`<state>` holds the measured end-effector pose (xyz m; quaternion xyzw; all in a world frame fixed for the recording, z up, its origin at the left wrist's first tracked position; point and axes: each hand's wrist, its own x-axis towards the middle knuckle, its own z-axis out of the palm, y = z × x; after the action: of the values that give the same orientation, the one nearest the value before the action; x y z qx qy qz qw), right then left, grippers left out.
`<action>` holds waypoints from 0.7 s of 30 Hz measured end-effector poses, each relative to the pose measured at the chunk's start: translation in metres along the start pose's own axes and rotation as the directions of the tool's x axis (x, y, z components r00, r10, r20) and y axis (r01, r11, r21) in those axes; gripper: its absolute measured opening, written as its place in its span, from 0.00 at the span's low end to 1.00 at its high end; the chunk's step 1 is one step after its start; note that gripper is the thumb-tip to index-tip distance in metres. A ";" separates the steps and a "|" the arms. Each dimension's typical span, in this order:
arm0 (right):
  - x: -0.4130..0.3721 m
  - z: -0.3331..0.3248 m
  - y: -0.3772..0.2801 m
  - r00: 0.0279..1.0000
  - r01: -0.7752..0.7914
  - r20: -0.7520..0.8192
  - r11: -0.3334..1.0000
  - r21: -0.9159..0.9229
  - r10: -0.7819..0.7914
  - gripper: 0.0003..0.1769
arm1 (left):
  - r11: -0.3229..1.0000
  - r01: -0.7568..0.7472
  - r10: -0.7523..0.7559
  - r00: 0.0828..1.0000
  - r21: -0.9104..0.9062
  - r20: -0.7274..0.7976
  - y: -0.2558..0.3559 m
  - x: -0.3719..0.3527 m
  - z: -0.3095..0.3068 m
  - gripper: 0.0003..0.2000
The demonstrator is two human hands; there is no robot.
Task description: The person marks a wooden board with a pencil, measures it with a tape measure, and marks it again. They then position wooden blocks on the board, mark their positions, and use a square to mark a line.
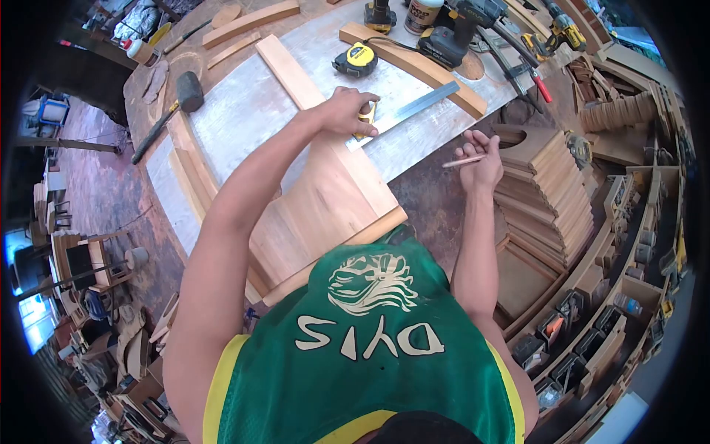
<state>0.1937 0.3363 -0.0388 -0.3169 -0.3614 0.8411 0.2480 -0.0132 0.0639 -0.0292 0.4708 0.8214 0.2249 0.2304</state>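
Note:
My left hand (347, 112) is closed around the yellow stock of a try square (414, 111), pressing it against a long wooden board (292, 74). The square's metal blade points away to the upper right, over the pale work surface. In my right hand (481, 166) a pencil (464, 160) is held between the fingers, off to the right of the board and apart from it. A wide wooden panel (318, 200) lies beneath the board, close to my body. Just beyond my left hand sits a yellow and black tape measure (356, 59).
A rubber mallet (189, 92) lies at the left. Behind are a curved wood piece (421, 66), a glue bottle (423, 15), a black power drill (451, 44) and a clamp (510, 66). Stacked wooden pieces (543, 192) stand at the right, beside shelves of tools (592, 318).

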 end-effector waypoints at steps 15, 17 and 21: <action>-0.133 0.071 0.052 0.887 0.213 0.462 0.881 -0.423 0.008 0.05 | 0.999 -0.042 0.042 0.999 0.022 -0.014 -0.001 -0.006 -0.001 0.45; -0.130 0.072 0.076 0.833 0.431 0.535 0.769 -0.472 -0.138 0.04 | 0.998 -0.048 0.049 0.998 0.028 -0.029 0.000 -0.007 -0.001 0.46; -0.129 0.087 0.089 0.578 0.801 0.754 0.396 -0.450 -0.311 0.07 | 0.998 -0.055 0.056 0.998 0.025 -0.030 -0.003 -0.006 0.001 0.45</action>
<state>0.2022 0.1589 -0.0143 0.0213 -0.8207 0.5112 0.2544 -0.0119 0.0571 -0.0310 0.4926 0.8141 0.2288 0.2057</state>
